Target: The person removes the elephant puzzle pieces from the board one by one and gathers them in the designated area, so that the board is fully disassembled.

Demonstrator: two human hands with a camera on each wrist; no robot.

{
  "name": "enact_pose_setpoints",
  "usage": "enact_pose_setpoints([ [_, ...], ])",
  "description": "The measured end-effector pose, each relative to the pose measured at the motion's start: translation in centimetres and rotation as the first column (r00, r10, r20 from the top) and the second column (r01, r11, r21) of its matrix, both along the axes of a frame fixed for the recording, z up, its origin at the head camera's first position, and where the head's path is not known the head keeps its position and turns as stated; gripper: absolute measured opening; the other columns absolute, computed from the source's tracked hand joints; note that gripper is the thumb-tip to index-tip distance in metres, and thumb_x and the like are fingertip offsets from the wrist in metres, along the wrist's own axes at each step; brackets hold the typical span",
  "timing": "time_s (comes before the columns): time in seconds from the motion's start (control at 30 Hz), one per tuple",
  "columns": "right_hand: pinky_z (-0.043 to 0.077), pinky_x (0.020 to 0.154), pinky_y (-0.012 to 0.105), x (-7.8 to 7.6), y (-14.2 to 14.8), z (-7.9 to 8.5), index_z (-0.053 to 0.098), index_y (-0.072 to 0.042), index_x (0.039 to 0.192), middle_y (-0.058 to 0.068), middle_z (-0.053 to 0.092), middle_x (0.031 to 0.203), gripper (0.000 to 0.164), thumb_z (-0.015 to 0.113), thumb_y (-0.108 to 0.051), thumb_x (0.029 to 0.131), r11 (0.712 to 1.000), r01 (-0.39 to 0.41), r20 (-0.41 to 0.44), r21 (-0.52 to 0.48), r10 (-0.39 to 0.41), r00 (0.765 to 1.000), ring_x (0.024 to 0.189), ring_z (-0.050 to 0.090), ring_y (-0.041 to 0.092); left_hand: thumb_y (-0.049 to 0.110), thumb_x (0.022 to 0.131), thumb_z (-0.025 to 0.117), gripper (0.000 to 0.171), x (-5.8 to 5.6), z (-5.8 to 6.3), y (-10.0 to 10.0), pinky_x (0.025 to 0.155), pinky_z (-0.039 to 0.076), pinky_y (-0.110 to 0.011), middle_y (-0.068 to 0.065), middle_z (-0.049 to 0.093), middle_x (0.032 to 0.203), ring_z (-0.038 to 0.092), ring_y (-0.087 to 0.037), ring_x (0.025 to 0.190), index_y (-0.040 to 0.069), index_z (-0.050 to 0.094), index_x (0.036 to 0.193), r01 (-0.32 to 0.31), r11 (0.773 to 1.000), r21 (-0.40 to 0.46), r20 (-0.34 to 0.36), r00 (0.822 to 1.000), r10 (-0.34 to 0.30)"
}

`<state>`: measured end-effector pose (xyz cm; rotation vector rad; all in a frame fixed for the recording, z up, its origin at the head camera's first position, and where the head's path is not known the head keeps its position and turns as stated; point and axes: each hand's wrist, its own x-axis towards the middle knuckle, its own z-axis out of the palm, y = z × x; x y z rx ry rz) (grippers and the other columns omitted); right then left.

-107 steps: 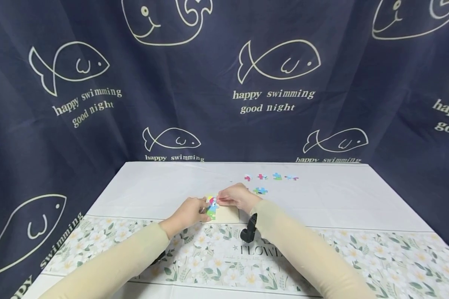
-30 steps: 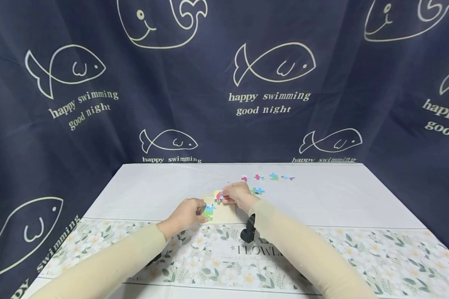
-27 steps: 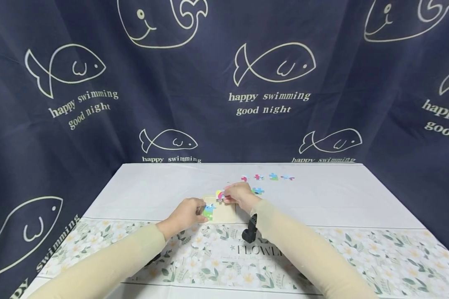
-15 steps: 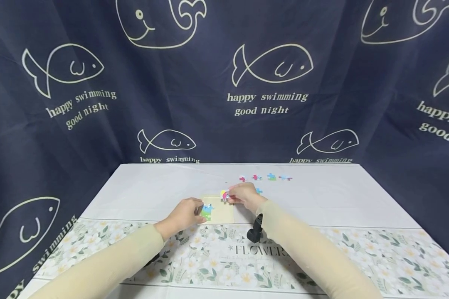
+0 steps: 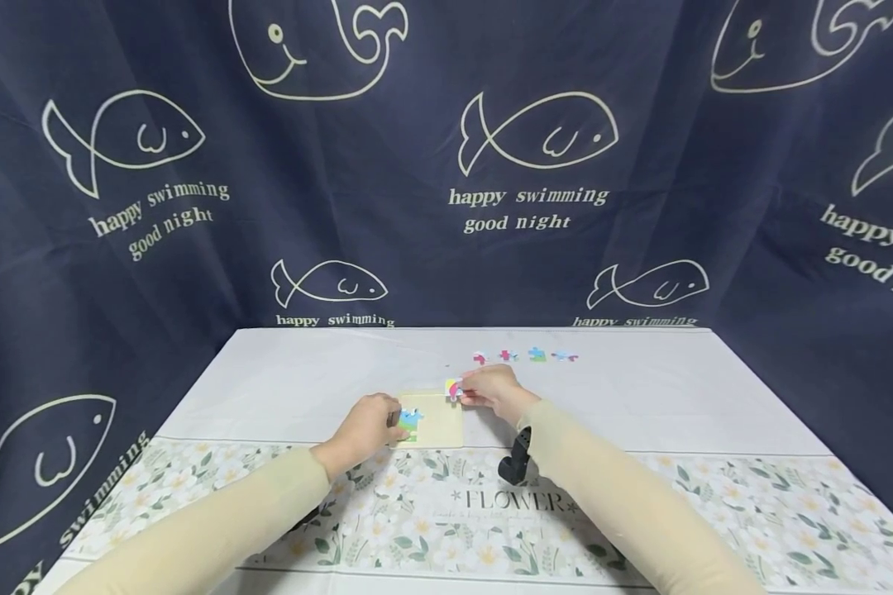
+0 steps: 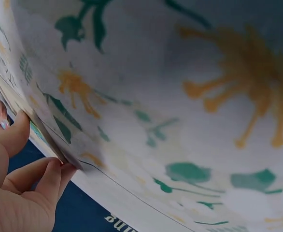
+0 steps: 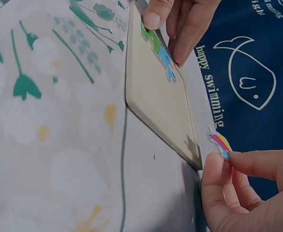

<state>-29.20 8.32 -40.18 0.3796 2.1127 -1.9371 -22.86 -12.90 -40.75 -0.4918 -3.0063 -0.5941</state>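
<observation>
A pale wooden puzzle board [image 5: 441, 423] lies on the table. Joined blue and green jigsaw pieces [image 7: 160, 50] sit at its left end. My left hand [image 5: 368, 428] grips that end, its thumb [image 7: 153, 18] over the green part and its fingers along the edge. In my right hand [image 5: 494, 390] a yellow, pink and blue jigsaw piece [image 7: 220, 143] is pinched between thumb and fingertip. It is held off the surface by the board's far right corner. The left wrist view shows my left fingers [image 6: 47, 181] against the board's edge; the board's top is mostly hidden there.
Several loose jigsaw pieces [image 5: 537, 355] lie in a row at the back of the white table [image 5: 305, 364]. A floral cloth band [image 5: 387, 529] runs along the front. Behind the table hangs a dark blue curtain [image 5: 417, 215] with fish drawings.
My right hand has lifted the yellow and pink jigsaw piece from the board's far left corner and carried it rightward to the far right corner. The left hand stays at the board's left end.
</observation>
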Motion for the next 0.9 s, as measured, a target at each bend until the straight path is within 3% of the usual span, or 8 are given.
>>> enact_pose_setpoints([
  [0.07, 0.059, 0.063, 0.018, 0.1, 0.2, 0.0, 0.063, 0.01, 0.111, 0.006, 0.064, 0.075, 0.027, 0.065, 0.008, 0.084, 1.0, 0.0, -0.004, 0.003, 0.0, 1.0, 0.06, 0.06, 0.008, 0.021, 0.079, 0.079, 0.029, -0.1, -0.2, -0.1, 0.069, 0.051, -0.029, -0.002, 0.064, 0.081, 0.053, -0.013, 0.072, 0.01, 0.056, 0.064, 0.001, 1.0, 0.002, 0.001, 1.0, -0.001],
  [0.2, 0.059, 0.063, 0.018, 0.0, 0.6, -0.1, 0.063, 0.01, 0.113, 0.006, 0.064, 0.077, 0.029, 0.065, 0.008, 0.084, 1.0, 0.006, -0.001, -0.005, -0.006, 1.0, 0.06, 0.061, 0.008, 0.022, 0.078, 0.079, 0.026, -0.2, -0.5, -0.3, 0.078, 0.055, -0.032, -0.006, 0.069, 0.094, 0.058, -0.014, 0.08, 0.012, 0.059, 0.066, -0.001, 1.0, 0.001, -0.006, 1.0, 0.001],
  [0.37, 0.06, 0.065, 0.02, -0.1, 1.5, 0.1, 0.062, 0.011, 0.117, 0.008, 0.066, 0.081, 0.032, 0.064, 0.009, 0.085, 1.0, 0.007, -0.001, -0.016, -0.007, 1.0, 0.059, 0.062, 0.008, 0.022, 0.079, 0.079, 0.027, -0.3, -0.5, -0.5, 0.069, 0.051, -0.028, 0.001, 0.063, 0.079, 0.054, -0.012, 0.072, 0.013, 0.057, 0.065, 0.014, 1.0, 0.0, -0.01, 1.0, -0.014],
  [0.43, 0.06, 0.066, 0.021, -0.2, 2.0, 0.2, 0.061, 0.012, 0.119, 0.009, 0.066, 0.083, 0.033, 0.063, 0.008, 0.086, 1.0, 0.003, -0.001, -0.008, -0.003, 1.0, 0.059, 0.062, 0.008, 0.023, 0.079, 0.078, 0.023, -0.2, -0.5, -0.5, 0.076, 0.055, -0.029, -0.003, 0.068, 0.087, 0.061, -0.016, 0.08, 0.01, 0.062, 0.07, 0.01, 1.0, 0.0, -0.003, 1.0, -0.01],
  [0.5, 0.061, 0.066, 0.021, -0.4, 2.6, 0.2, 0.06, 0.012, 0.12, 0.008, 0.066, 0.083, 0.034, 0.063, 0.008, 0.086, 1.0, 0.01, 0.0, -0.002, -0.01, 1.0, 0.059, 0.062, 0.008, 0.024, 0.08, 0.078, 0.025, -0.2, -0.6, -0.5, 0.091, 0.056, -0.035, -0.01, 0.071, 0.103, 0.067, -0.024, 0.097, 0.01, 0.061, 0.069, 0.004, 1.0, 0.0, -0.002, 1.0, -0.004],
  [0.6, 0.06, 0.064, 0.019, -0.7, 3.5, 0.5, 0.058, 0.013, 0.123, 0.006, 0.065, 0.079, 0.037, 0.063, 0.007, 0.087, 1.0, 0.013, 0.001, 0.013, -0.013, 1.0, 0.059, 0.061, 0.007, 0.025, 0.08, 0.077, 0.027, 0.0, -0.6, -0.4, 0.108, 0.044, -0.047, -0.018, 0.062, 0.13, 0.056, -0.035, 0.124, 0.01, 0.059, 0.067, -0.007, 1.0, -0.002, 0.01, 1.0, 0.007],
  [0.67, 0.06, 0.064, 0.018, -0.9, 4.2, 0.8, 0.056, 0.013, 0.124, 0.005, 0.064, 0.077, 0.038, 0.063, 0.008, 0.087, 1.0, 0.013, -0.007, 0.006, -0.013, 1.0, 0.059, 0.061, 0.006, 0.026, 0.08, 0.077, 0.033, -0.1, -0.6, -0.4, 0.109, 0.044, -0.047, -0.018, 0.062, 0.13, 0.056, -0.035, 0.124, 0.013, 0.053, 0.062, -0.003, 1.0, -0.006, 0.009, 1.0, 0.003],
  [0.9, 0.06, 0.063, 0.018, -1.5, 6.4, 1.9, 0.055, 0.015, 0.123, 0.004, 0.064, 0.074, 0.038, 0.063, 0.008, 0.087, 0.999, 0.038, -0.029, -0.026, -0.039, 0.999, 0.058, 0.063, 0.006, 0.026, 0.081, 0.077, 0.028, 0.0, -0.2, -0.3, 0.105, 0.048, -0.046, -0.018, 0.062, 0.13, 0.06, -0.034, 0.119, 0.013, 0.058, 0.066, -0.017, 1.0, -0.015, 0.023, 1.0, 0.017],
])
